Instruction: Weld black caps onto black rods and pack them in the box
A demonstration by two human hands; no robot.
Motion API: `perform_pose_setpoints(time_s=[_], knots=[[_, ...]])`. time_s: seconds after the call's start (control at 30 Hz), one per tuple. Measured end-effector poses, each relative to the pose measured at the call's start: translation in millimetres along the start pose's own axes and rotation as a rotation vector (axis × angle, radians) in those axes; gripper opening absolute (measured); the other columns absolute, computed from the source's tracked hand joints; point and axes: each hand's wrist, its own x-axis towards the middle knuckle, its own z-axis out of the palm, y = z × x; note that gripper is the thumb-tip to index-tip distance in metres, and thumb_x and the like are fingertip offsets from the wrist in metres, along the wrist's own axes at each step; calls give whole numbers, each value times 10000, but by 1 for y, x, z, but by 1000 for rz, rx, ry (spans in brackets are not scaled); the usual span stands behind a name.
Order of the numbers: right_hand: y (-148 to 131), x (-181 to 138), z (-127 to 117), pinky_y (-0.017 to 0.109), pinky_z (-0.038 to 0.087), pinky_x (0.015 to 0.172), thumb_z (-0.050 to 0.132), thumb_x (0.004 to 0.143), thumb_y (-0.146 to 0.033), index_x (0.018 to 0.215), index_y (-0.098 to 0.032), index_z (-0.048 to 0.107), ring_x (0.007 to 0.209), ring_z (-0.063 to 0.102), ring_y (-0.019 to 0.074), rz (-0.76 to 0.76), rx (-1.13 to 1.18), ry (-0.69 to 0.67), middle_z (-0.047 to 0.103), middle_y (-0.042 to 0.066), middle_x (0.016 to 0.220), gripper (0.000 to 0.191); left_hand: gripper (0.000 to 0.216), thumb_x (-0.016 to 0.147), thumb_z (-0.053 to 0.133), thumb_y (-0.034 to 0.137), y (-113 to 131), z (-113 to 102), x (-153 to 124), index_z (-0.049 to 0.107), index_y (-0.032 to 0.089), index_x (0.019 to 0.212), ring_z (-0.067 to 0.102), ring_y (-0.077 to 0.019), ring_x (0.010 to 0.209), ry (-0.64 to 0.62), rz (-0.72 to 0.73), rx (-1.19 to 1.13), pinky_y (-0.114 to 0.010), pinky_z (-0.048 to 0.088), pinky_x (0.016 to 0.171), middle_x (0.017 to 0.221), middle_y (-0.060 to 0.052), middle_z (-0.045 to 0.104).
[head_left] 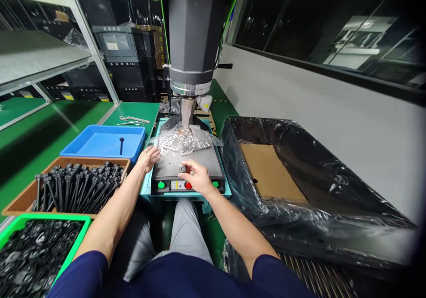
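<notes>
While the right hand pinches a small silvery part over the grey plate, the left hand, fingers loosely parted, is beside the clear plastic bag; whether they touch, I cannot tell.

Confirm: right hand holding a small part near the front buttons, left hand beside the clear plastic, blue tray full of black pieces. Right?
No: the blue tray isn't full; the head view shows one black piece in it. The right hand holds a small part near the front buttons; the left hand is beside the clear plastic.
</notes>
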Motion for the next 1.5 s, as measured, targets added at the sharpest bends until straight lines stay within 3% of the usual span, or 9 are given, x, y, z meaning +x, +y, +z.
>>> perform_pose_setpoints(time_s=[0.2,0.4,0.53,0.73,0.87,1.03,1.2,1.33,1.5], knots=[[-21,-2,14,336,504,718,800,734,-433,987,-236,710,703,564,166,-169,-62,-20,651,40,881,333,537,690,801,330,-9,-31,-69,568,192,1154,562,-238,1197,341,253,328,-417,430,1047,1261,-123,591],[-20,-10,56,326,522,717,810,696,-455,975,-224,669,742,599,174,1,173,-68,648,32,858,389,404,700,793,309,-20,-19,-176,698,212,1081,641,-250,1000,-177,455,493,-392,492,930,1104,-88,689],[-28,-19,90,274,504,594,793,704,-432,946,-218,629,646,580,138,171,424,-133,652,8,800,362,174,794,704,330,-21,-26,-216,727,207,915,623,-201,820,-81,517,662,-331,482,816,879,-50,697],[-39,-29,132,252,473,552,736,758,-404,1114,-192,619,694,613,146,299,451,-580,707,61,933,430,206,817,654,364,-13,-76,-250,664,159,803,562,-150,666,40,393,587,-280,443,652,751,-25,647],[-46,-36,167,263,506,605,768,722,-355,981,-202,596,709,626,147,286,456,-557,686,23,847,347,227,818,642,375,-1,-93,-269,652,157,757,527,-139,630,94,378,628,-267,412,609,699,-14,620],[-56,-34,194,260,512,621,792,702,-339,1100,-225,555,738,627,139,221,494,-544,677,35,954,477,241,826,627,399,42,-120,-277,694,168,806,569,-162,692,213,463,786,-271,442,659,736,-17,659],[-47,-30,179,236,451,525,756,747,-433,1133,-207,549,637,580,119,310,413,-448,673,31,898,493,258,812,621,346,121,-197,-252,732,165,958,638,-211,872,618,607,983,-298,464,830,933,-48,729],[-28,-38,156,251,443,522,762,734,-470,1105,-189,562,616,579,131,377,327,-349,672,32,837,506,271,804,608,282,165,-267,-208,737,136,992,652,-224,880,878,437,1139,-299,466,835,951,-89,735],[-8,-55,136,273,447,521,762,724,-499,1098,-185,572,605,577,147,433,258,-238,690,59,835,525,215,808,625,276,170,-313,-153,750,161,940,653,-266,973,866,166,1375,-341,467,867,1002,-136,732]])
